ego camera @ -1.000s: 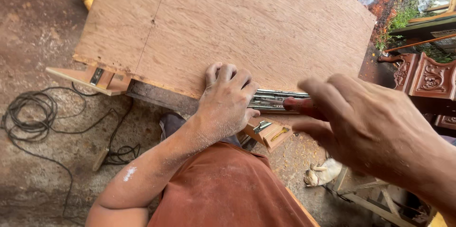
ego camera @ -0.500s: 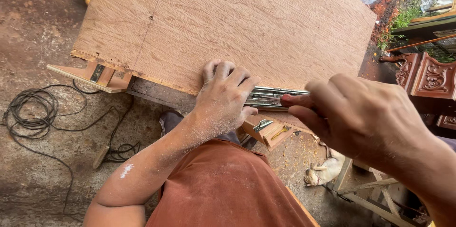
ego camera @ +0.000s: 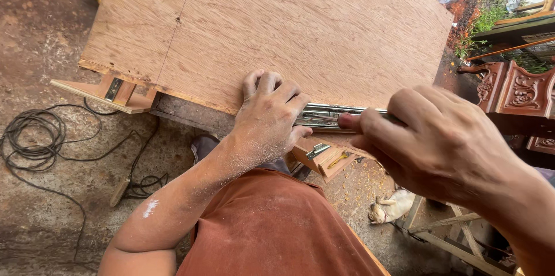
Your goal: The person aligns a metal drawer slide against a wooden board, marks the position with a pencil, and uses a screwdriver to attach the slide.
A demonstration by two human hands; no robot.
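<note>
A metal drawer slide [ego camera: 324, 117] is pinned along the near edge of a plywood panel [ego camera: 300, 27] by the left hand [ego camera: 269, 117], its fingers curled down over panel and slide. The slide's other end is pinched by the right hand [ego camera: 428, 140], closed around it. A coiled black cable [ego camera: 34, 137] is seen on the dirt floor [ego camera: 34, 39] at left, carved wooden furniture [ego camera: 511, 91] at right, and a small animal [ego camera: 393, 206] lying below.

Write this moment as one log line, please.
left hand: pressing metal slide on plywood | right hand: fingers at slide's other end | cable on ground
</note>
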